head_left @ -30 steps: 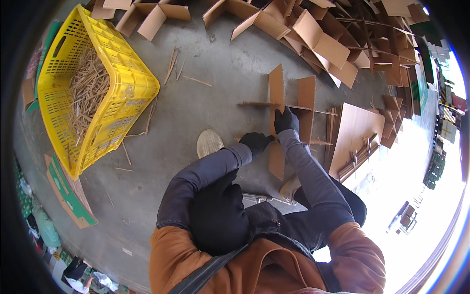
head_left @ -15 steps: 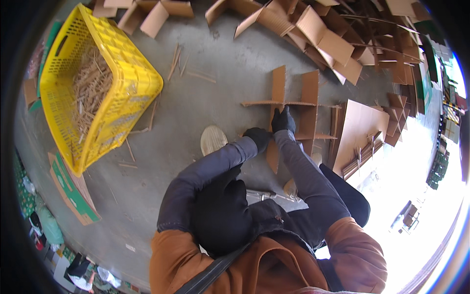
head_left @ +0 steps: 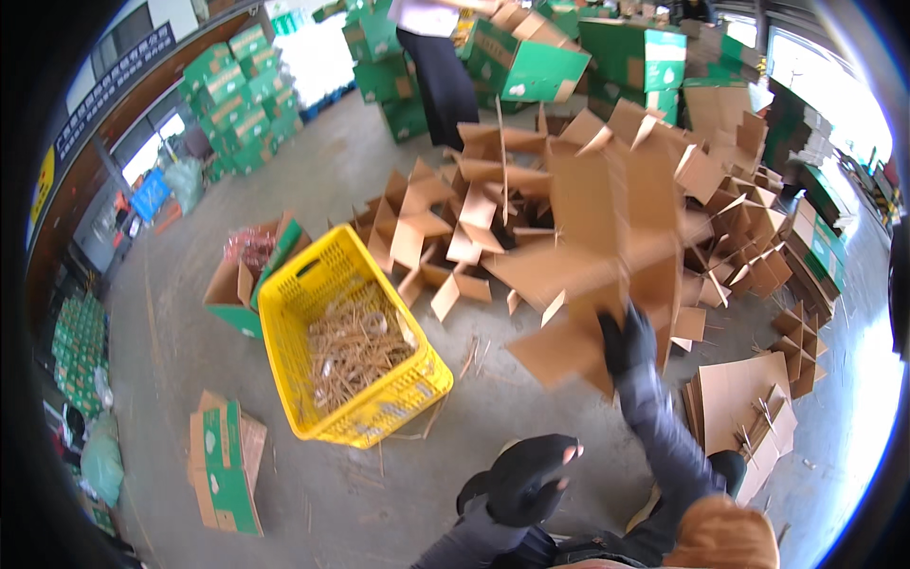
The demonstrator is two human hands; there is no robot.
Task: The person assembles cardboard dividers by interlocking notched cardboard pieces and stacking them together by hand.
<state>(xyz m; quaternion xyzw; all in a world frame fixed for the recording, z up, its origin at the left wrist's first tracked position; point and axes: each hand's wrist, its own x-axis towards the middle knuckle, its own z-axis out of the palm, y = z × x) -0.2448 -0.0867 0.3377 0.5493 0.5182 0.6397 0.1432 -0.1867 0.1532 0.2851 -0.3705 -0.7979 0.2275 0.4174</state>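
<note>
Floor: grey concrete [head_left: 379, 180], littered with cardboard scraps and thin strips.
Stacked cartons: green and white boxes [head_left: 237, 76] piled along the far wall, more green cartons [head_left: 635, 52] at the top of the view.
Cardboard heap: loose brown interlocking divider pieces [head_left: 464, 218] spread across the middle of the floor, reaching right to folded pieces [head_left: 758, 256] near the edge.
Raised divider: large brown cardboard divider assembly [head_left: 616, 228], blurred, held up in the air above the heap, with slotted panels crossing one another.
Right hand: black-gloved right hand [head_left: 627, 341] is raised with its fingers closed on the lower edge of the raised divider; the grey sleeve runs down to the lower right.
Left hand: black-gloved left hand [head_left: 531, 474] sits low, near the body, loosely curled with pale fingertips showing; it holds nothing that can be seen, and is well apart from the divider.
Crate: yellow plastic crate [head_left: 284, 322] stands left of the hands, tilted in the view, partly filled with thin brown cardboard strips [head_left: 355, 346].
Flat stack: pile of flat brown sheets [head_left: 735, 398] lies just right of the raised arm.
Open boxes: green and brown carton [head_left: 227, 289] behind the crate; a flattened green and brown carton [head_left: 223, 460] lies at lower left.
Other person: someone in dark trousers [head_left: 441, 71] stands by the far cartons.
</note>
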